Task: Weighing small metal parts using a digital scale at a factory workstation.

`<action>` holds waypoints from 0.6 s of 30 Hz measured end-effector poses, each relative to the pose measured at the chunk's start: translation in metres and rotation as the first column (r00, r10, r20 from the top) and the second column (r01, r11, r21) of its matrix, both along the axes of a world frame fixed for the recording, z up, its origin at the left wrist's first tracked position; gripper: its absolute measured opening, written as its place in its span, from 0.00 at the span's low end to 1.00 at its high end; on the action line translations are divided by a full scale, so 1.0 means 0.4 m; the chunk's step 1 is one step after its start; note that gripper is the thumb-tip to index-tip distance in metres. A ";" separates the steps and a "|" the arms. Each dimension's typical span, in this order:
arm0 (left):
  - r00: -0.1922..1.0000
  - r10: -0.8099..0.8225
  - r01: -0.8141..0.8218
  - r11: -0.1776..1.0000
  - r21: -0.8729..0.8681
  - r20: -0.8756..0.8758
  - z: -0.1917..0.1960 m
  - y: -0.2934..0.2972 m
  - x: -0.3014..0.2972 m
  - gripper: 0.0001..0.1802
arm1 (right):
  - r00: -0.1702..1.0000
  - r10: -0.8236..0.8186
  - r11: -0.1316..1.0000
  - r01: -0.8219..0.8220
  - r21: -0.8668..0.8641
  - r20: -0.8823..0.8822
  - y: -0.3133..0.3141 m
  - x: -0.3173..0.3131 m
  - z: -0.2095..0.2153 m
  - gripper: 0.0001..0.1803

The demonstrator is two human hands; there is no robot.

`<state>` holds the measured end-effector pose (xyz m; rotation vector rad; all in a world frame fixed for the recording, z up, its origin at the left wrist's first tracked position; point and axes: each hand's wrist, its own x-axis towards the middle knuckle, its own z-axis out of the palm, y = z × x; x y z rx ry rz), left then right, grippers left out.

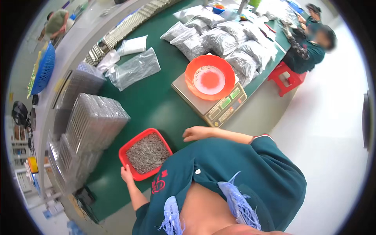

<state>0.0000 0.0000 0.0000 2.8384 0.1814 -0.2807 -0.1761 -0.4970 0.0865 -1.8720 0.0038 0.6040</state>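
A red square tub [122, 154] full of small grey metal pieces [148, 153] sits on the green table [147, 103]. At its near left corner my left hand [127, 174] grips the rim. To the right of the tub, my right hand [194, 134] is over the table's near edge with its fingers loosely stretched and nothing visible in them. Beyond that hand stands a digital scale [219, 114] with lit green displays. An orange bowl with a scalloped rim [190, 85] rests on the scale's plate; a few small bits lie inside it.
Several filled clear bags [223, 39] are heaped behind the scale. Empty clear bags [135, 68] lie at the far left, near stacked clear plastic trays [94, 117]. A person [313, 49] sits at the far right beside a red stool [288, 78]. A blue basket [45, 68] stands on a shelf.
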 end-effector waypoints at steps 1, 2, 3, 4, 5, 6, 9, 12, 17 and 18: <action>0.999 0.013 -0.013 1.000 0.015 -0.042 0.048 -0.032 -0.017 0.20 | 1.000 0.015 0.996 -0.013 0.083 -0.014 -0.088 -0.054 0.005 0.23; 0.999 0.023 -0.023 1.000 -0.013 -0.041 0.096 -0.065 -0.036 0.18 | 0.998 0.007 0.985 0.004 0.172 -0.063 -0.189 -0.116 0.019 0.23; 0.990 0.015 0.000 0.995 0.101 -0.142 0.151 -0.103 -0.038 0.20 | 0.940 0.010 0.995 0.024 0.097 -0.340 -0.300 -0.173 0.042 0.22; 0.988 -0.026 -0.031 0.934 0.355 0.154 0.188 -0.163 -0.054 0.22 | 0.895 -0.152 0.940 0.262 0.218 -0.419 -0.392 -0.233 0.069 0.20; 0.954 -0.047 -0.003 0.986 0.168 0.296 0.224 -0.231 -0.053 0.22 | 0.805 -0.321 0.873 0.456 0.174 -0.498 -0.480 -0.273 0.090 0.19; 0.908 -0.036 0.040 0.999 0.000 0.418 0.263 -0.293 -0.047 0.22 | 0.701 -0.531 0.762 0.641 0.094 -0.476 -0.549 -0.302 0.099 0.21; 0.979 -0.021 0.128 0.834 -0.537 0.201 0.272 -0.553 -0.038 0.20 | 0.489 -0.857 0.499 0.866 -0.022 -0.164 -0.671 -0.294 0.048 0.24; 0.947 -0.234 -0.030 0.615 -0.788 -0.219 0.167 -0.867 -0.115 0.24 | 0.532 -0.837 0.520 0.846 0.119 -0.127 -0.680 -0.218 -0.063 0.26; 0.675 -0.395 -0.568 0.262 -0.781 -0.623 0.076 -1.165 -0.183 0.38 | 0.428 -0.876 0.397 0.902 0.173 -0.223 -0.679 -0.197 -0.079 0.31; 0.683 -0.390 -0.567 0.250 -0.785 -0.617 0.078 -1.165 -0.185 0.38 | 0.484 -0.859 0.492 0.870 -0.013 -0.167 -0.672 -0.195 -0.069 0.30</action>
